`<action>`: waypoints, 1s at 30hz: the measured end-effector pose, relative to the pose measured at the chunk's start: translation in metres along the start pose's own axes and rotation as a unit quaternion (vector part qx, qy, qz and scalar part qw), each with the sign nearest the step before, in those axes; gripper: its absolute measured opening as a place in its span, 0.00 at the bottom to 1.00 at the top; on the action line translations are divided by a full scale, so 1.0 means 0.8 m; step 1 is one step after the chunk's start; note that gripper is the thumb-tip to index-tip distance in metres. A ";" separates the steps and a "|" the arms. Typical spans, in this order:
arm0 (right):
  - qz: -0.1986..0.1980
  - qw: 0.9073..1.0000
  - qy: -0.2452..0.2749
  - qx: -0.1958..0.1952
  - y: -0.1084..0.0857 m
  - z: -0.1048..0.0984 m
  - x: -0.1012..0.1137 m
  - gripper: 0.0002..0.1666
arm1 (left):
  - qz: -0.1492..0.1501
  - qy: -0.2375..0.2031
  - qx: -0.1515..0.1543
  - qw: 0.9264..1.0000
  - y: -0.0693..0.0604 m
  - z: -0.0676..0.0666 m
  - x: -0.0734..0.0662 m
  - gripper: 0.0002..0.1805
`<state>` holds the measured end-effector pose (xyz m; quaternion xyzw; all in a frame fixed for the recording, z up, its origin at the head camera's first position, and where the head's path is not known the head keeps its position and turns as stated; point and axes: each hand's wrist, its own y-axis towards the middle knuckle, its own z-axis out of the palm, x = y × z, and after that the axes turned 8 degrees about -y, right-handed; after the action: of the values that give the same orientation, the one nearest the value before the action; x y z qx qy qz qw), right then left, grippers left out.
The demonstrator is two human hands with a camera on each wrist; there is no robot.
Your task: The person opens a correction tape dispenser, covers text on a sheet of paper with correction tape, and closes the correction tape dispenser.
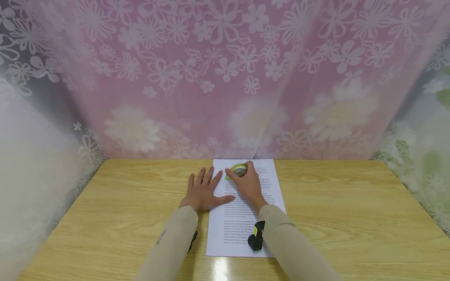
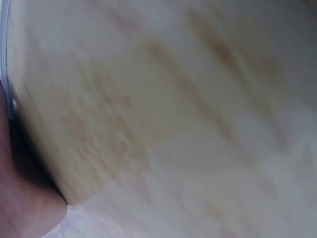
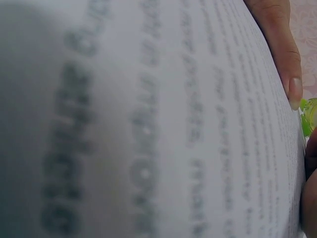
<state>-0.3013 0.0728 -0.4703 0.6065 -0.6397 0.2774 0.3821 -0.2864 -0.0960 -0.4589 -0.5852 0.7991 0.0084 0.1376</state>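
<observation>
While our left hand [image 1: 204,193], fingers spread apart, spans the left edge of the printed sheet [image 1: 216,236], our right hand [image 1: 250,186] pinches one green tape dispenser [image 1: 240,170], upper page, just rightward of the left hand.

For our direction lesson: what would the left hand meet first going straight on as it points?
The left hand would likely meet the pink backdrop beyond the table; depth is unclear.

Right hand [image 1: 250,184] around a green object [image 1: 240,170], perhaps tape, left hand [image 1: 204,194] across the edge of the printed sheet [image 1: 239,218]
</observation>
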 end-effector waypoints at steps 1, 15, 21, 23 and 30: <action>0.000 1.000 -0.002 0.001 0.000 0.000 0.000 0.37 | 0.000 0.000 0.001 1.000 0.000 0.000 0.000 0.54; -0.014 0.999 -0.041 -0.012 0.001 0.004 0.001 0.33 | 0.003 -0.014 0.002 1.000 -0.001 0.001 0.000 0.54; -0.012 0.999 -0.037 -0.009 0.000 0.003 0.003 0.35 | 0.000 -0.012 0.003 1.000 0.000 0.001 -0.001 0.55; -0.010 0.999 -0.036 -0.008 0.000 0.003 0.004 0.35 | -0.003 -0.009 0.006 1.000 0.000 0.000 -0.001 0.55; -0.014 1.000 -0.022 -0.008 0.000 0.003 0.005 0.34 | -0.003 -0.012 0.005 1.000 -0.001 -0.002 -0.002 0.54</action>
<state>-0.3018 0.0689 -0.4684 0.6184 -0.6416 0.2534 0.3765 -0.2855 -0.0954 -0.4569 -0.5868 0.7956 0.0115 0.1503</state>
